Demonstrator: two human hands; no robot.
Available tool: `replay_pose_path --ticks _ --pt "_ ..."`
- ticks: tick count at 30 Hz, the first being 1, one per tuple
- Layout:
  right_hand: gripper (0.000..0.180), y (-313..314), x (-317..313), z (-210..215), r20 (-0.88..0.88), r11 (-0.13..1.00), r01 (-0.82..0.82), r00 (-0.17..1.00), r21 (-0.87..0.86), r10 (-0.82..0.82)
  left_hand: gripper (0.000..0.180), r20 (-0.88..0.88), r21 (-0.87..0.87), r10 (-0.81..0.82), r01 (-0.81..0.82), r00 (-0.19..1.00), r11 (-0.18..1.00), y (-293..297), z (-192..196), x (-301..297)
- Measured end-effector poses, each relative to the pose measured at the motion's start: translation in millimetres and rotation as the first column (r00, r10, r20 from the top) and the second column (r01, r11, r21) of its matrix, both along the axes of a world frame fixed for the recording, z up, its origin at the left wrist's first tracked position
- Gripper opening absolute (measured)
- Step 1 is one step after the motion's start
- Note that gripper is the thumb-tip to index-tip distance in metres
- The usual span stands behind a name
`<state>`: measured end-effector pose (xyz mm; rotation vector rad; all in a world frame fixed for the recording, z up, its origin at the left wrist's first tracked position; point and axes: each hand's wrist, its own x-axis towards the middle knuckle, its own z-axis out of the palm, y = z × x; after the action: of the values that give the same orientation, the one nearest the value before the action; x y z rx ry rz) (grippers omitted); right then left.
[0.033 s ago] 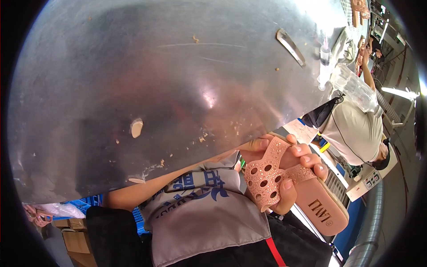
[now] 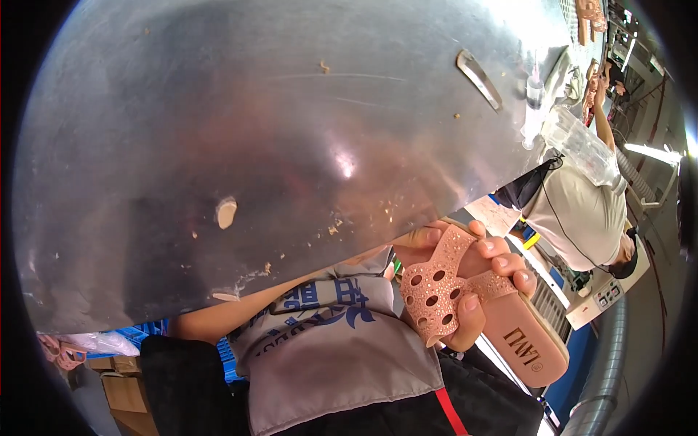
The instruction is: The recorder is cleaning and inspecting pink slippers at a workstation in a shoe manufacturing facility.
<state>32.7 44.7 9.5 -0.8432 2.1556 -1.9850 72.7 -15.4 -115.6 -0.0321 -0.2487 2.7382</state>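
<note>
A pink slide sandal [image 2: 520, 330], its wide straps studded with small sparkling stones and pierced by round holes, is held up beside the table's near edge, right of centre. My right hand [image 2: 508, 262] wraps round it, several fingers over the sole's far edge and the thumb pressed on the strap. My left hand [image 2: 420, 238] reaches in from the left along the table edge. Its fingers are closed at the strap side of the sandal, partly hidden behind it. The sandal's underside is out of sight.
On the grey metal table [image 2: 182, 131] lie a narrow metal strip [image 2: 480, 80], a beige oval scrap [image 2: 226, 213] and crumbs. A syringe-like clear tube [image 2: 533, 109] and a clear plastic container [image 2: 582, 145] stand at the right edge. Beyond, a co-worker [image 2: 574, 211] faces another bench.
</note>
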Motion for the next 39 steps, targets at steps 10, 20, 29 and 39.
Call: replay_pose_path --ticks 10,20,29,39 --pt "0.056 -6 3 -10 0.015 0.992 0.028 1.000 -0.121 -0.026 0.058 0.031 -0.019 -0.013 0.014 0.999 1.000 -5 -11 1" --pt "0.052 3 3 -4 0.068 0.999 0.024 0.997 -0.043 -0.021 0.057 0.003 -0.065 -0.042 0.042 0.999 0.997 -11 -6 -16" --pt "0.053 8 4 -14 0.000 0.999 0.000 1.000 -0.042 0.000 0.056 0.029 -0.103 -0.031 0.034 0.999 0.994 -17 -8 -4" --pt "0.056 35 -24 -19 0.408 0.960 -0.025 0.902 -0.278 0.142 0.054 0.108 -0.247 -0.033 0.059 0.994 0.967 -19 9 28"
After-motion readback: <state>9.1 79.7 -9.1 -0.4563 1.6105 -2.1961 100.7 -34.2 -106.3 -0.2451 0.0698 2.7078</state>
